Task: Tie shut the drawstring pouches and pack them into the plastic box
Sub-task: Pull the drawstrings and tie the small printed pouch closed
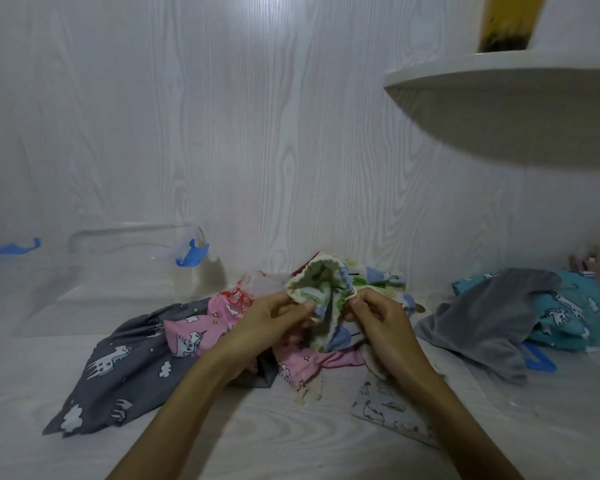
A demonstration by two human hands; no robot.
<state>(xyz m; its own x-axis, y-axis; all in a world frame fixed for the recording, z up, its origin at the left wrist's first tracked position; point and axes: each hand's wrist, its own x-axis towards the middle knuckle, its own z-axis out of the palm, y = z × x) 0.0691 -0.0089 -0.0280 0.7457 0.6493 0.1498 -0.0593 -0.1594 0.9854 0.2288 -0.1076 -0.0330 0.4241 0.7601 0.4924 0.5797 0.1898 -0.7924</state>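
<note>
We pinch the pouch (321, 299) mouth with left hand (269, 318) and right hand (378, 318), spreading it to find cords; box (132, 258) waits far-left.

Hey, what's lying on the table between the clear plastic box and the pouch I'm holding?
In the head view, a pink unicorn pouch lies between the clear plastic box and the held pouch, with a grey pouch beside it.
</note>
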